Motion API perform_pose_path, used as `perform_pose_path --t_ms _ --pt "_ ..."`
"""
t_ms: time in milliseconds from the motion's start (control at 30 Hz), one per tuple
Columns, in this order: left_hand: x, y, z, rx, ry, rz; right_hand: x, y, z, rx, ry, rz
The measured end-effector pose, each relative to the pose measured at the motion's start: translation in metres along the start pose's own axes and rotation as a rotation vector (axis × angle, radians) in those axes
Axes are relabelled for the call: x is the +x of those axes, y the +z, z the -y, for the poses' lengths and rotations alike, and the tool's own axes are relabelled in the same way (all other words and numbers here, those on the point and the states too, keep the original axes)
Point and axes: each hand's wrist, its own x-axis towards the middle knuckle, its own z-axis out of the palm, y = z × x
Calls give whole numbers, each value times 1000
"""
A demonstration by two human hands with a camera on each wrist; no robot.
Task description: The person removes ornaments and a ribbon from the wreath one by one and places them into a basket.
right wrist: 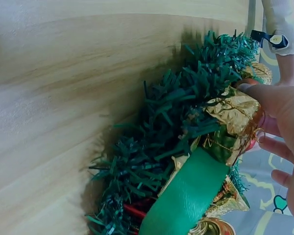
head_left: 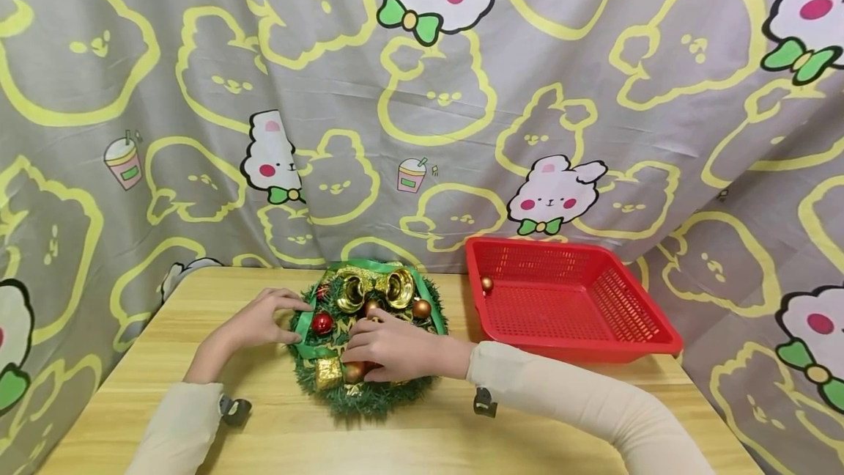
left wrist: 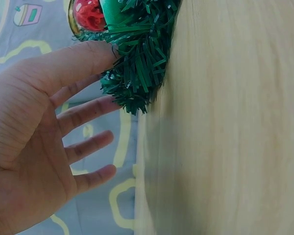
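Observation:
A green tinsel wreath (head_left: 369, 405) lies on the table, decorated with gold bells (head_left: 398, 289), red and copper baubles, gold-wrapped parcels (head_left: 328, 372) and a green ribbon (right wrist: 191, 196). My left hand (head_left: 267, 319) is at its left edge. In the left wrist view, the thumb and nearest fingers touch the tinsel (left wrist: 139, 63), while the other fingers extend freely. My right hand (head_left: 398, 347) reaches over the wreath's lower middle. Its thumb and fingers pinch a copper bauble (right wrist: 249, 82), mostly hidden by the hand and a gold parcel (right wrist: 235, 110).
A red plastic basket (head_left: 574, 350) stands right of the wreath, with one small gold bauble (head_left: 486, 284) by its left wall. Behind the wooden table (head_left: 316, 446) hangs a grey patterned curtain (head_left: 343, 94).

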Motion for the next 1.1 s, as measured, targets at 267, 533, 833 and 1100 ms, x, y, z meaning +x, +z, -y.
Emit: perform_pose_path --t_ms 267,533,833,1100 --pt "1 0 0 -1 -2 0 3 1 3 -20 5 -7" --pt "1 1 0 2 -4 1 3 -3 4 -15 7 -14" --pt "0 0 -3 14 2 -6 3 -11 2 -29 17 -85" --pt "-1 -1 -2 26 0 -10 -1 -23 -2 12 55 -99"
